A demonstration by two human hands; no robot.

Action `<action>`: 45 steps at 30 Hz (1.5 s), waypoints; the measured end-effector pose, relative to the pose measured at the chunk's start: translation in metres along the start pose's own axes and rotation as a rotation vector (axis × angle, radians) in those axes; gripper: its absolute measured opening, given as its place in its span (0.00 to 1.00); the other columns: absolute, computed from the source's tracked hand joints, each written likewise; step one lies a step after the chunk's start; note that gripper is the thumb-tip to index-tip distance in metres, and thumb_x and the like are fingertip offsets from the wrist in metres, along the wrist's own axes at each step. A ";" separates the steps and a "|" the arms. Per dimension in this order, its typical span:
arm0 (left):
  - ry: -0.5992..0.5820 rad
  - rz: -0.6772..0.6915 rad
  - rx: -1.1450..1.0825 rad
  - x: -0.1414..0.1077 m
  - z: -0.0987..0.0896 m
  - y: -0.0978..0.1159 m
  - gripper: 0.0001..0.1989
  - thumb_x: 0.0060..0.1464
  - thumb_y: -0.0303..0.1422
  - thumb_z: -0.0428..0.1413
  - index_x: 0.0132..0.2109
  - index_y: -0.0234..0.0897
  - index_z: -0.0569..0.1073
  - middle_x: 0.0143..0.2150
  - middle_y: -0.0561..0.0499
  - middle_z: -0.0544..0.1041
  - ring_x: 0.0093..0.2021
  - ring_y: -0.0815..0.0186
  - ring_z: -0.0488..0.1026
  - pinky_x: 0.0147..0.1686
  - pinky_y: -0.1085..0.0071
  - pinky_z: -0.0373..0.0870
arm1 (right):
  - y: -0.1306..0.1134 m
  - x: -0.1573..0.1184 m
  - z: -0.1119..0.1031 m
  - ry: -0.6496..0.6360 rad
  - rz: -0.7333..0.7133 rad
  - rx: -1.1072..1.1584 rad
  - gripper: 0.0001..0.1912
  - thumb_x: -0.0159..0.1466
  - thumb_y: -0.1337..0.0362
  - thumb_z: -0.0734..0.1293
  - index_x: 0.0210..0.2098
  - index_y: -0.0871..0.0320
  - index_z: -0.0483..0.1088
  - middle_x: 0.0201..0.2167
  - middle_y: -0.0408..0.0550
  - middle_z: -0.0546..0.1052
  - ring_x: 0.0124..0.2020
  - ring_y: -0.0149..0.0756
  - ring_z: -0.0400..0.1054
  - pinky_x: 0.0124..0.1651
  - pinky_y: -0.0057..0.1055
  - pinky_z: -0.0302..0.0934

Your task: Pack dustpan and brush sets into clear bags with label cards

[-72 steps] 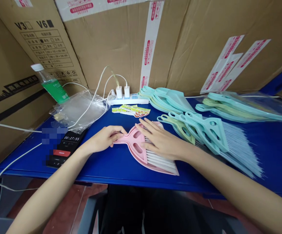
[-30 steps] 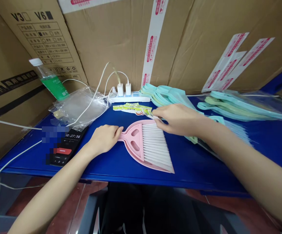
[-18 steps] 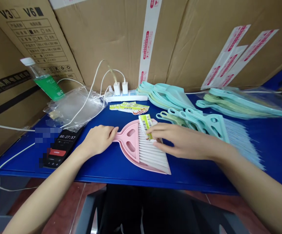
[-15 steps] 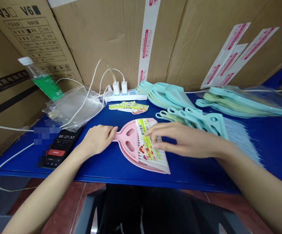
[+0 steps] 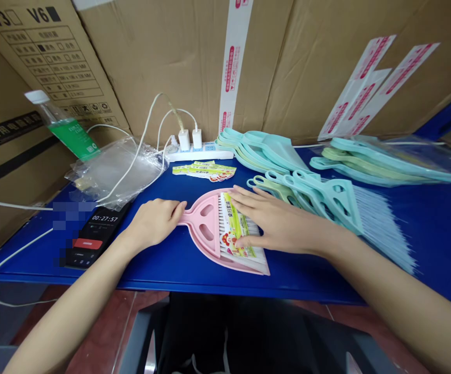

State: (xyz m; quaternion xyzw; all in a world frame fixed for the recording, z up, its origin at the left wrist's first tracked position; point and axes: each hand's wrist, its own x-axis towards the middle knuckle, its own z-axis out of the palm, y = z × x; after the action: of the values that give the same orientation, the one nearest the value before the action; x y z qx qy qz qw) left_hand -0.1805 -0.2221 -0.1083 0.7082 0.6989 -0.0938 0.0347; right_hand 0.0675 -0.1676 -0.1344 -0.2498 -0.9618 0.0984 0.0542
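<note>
A pink dustpan [image 5: 198, 244] lies on the blue table with a pink hand brush [image 5: 207, 224] nested in it, white bristles toward the right. My left hand [image 5: 157, 221] is closed round their handles at the left end. Across the bristles lies a printed card label [image 5: 234, 228], yellow-green and white with a cartoon figure. My right hand [image 5: 274, 221] rests over the label's right part with its fingers stretched out and spread, covering some of the label and bristles.
Behind my right hand are turquoise and green brushes [image 5: 338, 200] and stacked dustpans [image 5: 276, 150]. More dustpans in clear plastic [image 5: 389, 161] lie far right. Several card labels [image 5: 206, 170] sit before a power strip [image 5: 202, 151]. Left are a phone [image 5: 98, 234], plastic bags [image 5: 120, 166], a bottle [image 5: 71, 135] and cables.
My right hand has gone from curled fingers at the label to spread fingers lying over it. The label has shifted slightly on the bristles. My left hand keeps its hold.
</note>
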 end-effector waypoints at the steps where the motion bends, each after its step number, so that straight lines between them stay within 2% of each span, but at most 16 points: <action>1: -0.002 0.000 -0.005 0.000 0.000 0.000 0.27 0.67 0.40 0.34 0.36 0.40 0.76 0.40 0.44 0.82 0.44 0.52 0.79 0.38 0.65 0.68 | -0.001 -0.001 0.000 0.003 0.006 -0.008 0.47 0.64 0.36 0.59 0.68 0.66 0.57 0.69 0.64 0.56 0.71 0.56 0.44 0.69 0.54 0.45; 5: -0.004 0.000 -0.014 0.001 0.000 0.000 0.27 0.67 0.40 0.34 0.35 0.39 0.76 0.40 0.44 0.82 0.44 0.50 0.79 0.38 0.64 0.68 | -0.004 -0.006 0.001 -0.003 0.047 -0.023 0.47 0.63 0.37 0.60 0.67 0.68 0.59 0.69 0.65 0.57 0.71 0.58 0.45 0.68 0.54 0.49; 10: 0.007 0.009 -0.011 0.001 0.000 -0.001 0.26 0.66 0.40 0.34 0.34 0.40 0.74 0.39 0.44 0.82 0.43 0.52 0.79 0.37 0.65 0.67 | -0.008 -0.008 -0.003 -0.104 0.089 -0.028 0.48 0.64 0.39 0.61 0.67 0.73 0.56 0.69 0.68 0.54 0.70 0.58 0.47 0.68 0.51 0.50; 14: 0.008 0.018 -0.018 0.001 0.000 -0.001 0.26 0.66 0.39 0.34 0.33 0.40 0.73 0.37 0.45 0.82 0.41 0.53 0.79 0.37 0.65 0.66 | -0.009 -0.009 -0.004 -0.080 0.065 0.001 0.45 0.64 0.41 0.63 0.67 0.71 0.58 0.68 0.69 0.55 0.68 0.60 0.51 0.67 0.53 0.52; 20: 0.018 0.027 -0.030 0.002 0.001 -0.001 0.25 0.65 0.39 0.34 0.33 0.40 0.73 0.38 0.45 0.82 0.42 0.53 0.79 0.37 0.65 0.66 | -0.011 -0.011 -0.004 -0.097 0.092 0.032 0.45 0.63 0.46 0.65 0.67 0.74 0.57 0.69 0.69 0.55 0.69 0.62 0.51 0.67 0.53 0.53; 26: 0.027 0.035 -0.042 0.002 0.001 -0.001 0.25 0.65 0.40 0.34 0.31 0.41 0.72 0.35 0.45 0.82 0.39 0.54 0.79 0.36 0.65 0.67 | -0.011 -0.011 -0.004 -0.114 0.108 0.042 0.49 0.63 0.42 0.63 0.69 0.74 0.53 0.70 0.69 0.52 0.70 0.59 0.46 0.68 0.49 0.52; 29: 0.026 0.032 -0.044 0.001 0.000 -0.001 0.25 0.65 0.39 0.34 0.32 0.41 0.72 0.37 0.45 0.82 0.41 0.54 0.79 0.37 0.65 0.66 | -0.013 -0.010 -0.008 -0.138 0.125 0.018 0.51 0.62 0.40 0.63 0.69 0.76 0.52 0.70 0.69 0.49 0.71 0.58 0.43 0.68 0.48 0.51; 32: 0.025 0.032 -0.047 0.001 0.000 -0.001 0.24 0.65 0.39 0.34 0.33 0.41 0.72 0.40 0.45 0.82 0.42 0.53 0.79 0.38 0.65 0.66 | -0.010 -0.010 -0.012 -0.058 0.093 0.009 0.47 0.65 0.38 0.58 0.69 0.71 0.54 0.70 0.66 0.52 0.70 0.55 0.47 0.67 0.48 0.53; 35: 0.027 0.033 -0.037 0.001 0.000 -0.001 0.24 0.65 0.40 0.34 0.31 0.41 0.71 0.37 0.46 0.82 0.41 0.54 0.79 0.37 0.66 0.66 | 0.000 -0.010 -0.014 0.089 0.090 -0.056 0.37 0.70 0.45 0.53 0.67 0.67 0.58 0.68 0.63 0.60 0.68 0.51 0.54 0.65 0.49 0.56; 38: 0.035 0.037 -0.027 0.001 0.000 -0.001 0.24 0.65 0.40 0.34 0.31 0.42 0.71 0.36 0.47 0.82 0.40 0.56 0.79 0.36 0.67 0.66 | 0.017 -0.009 -0.013 0.209 0.147 -0.214 0.27 0.71 0.57 0.53 0.62 0.66 0.66 0.62 0.62 0.69 0.63 0.51 0.63 0.61 0.51 0.60; 41: 0.037 0.039 -0.026 0.001 0.000 -0.001 0.24 0.65 0.40 0.34 0.32 0.42 0.71 0.37 0.47 0.82 0.41 0.56 0.79 0.35 0.68 0.66 | 0.030 -0.007 -0.013 0.223 0.151 -0.325 0.23 0.68 0.69 0.54 0.56 0.62 0.72 0.56 0.59 0.76 0.58 0.49 0.69 0.58 0.49 0.63; 45: 0.029 0.029 -0.026 0.000 0.000 -0.002 0.24 0.65 0.40 0.34 0.32 0.41 0.72 0.38 0.46 0.82 0.42 0.54 0.79 0.36 0.66 0.67 | 0.035 -0.001 -0.013 0.184 0.139 -0.415 0.23 0.63 0.77 0.56 0.51 0.61 0.76 0.54 0.58 0.77 0.55 0.48 0.70 0.54 0.45 0.65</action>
State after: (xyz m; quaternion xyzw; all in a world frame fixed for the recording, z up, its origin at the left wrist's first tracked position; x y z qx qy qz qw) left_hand -0.1821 -0.2221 -0.1085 0.7190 0.6902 -0.0740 0.0351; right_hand 0.0872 -0.1359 -0.1296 -0.3289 -0.9329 -0.1211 0.0823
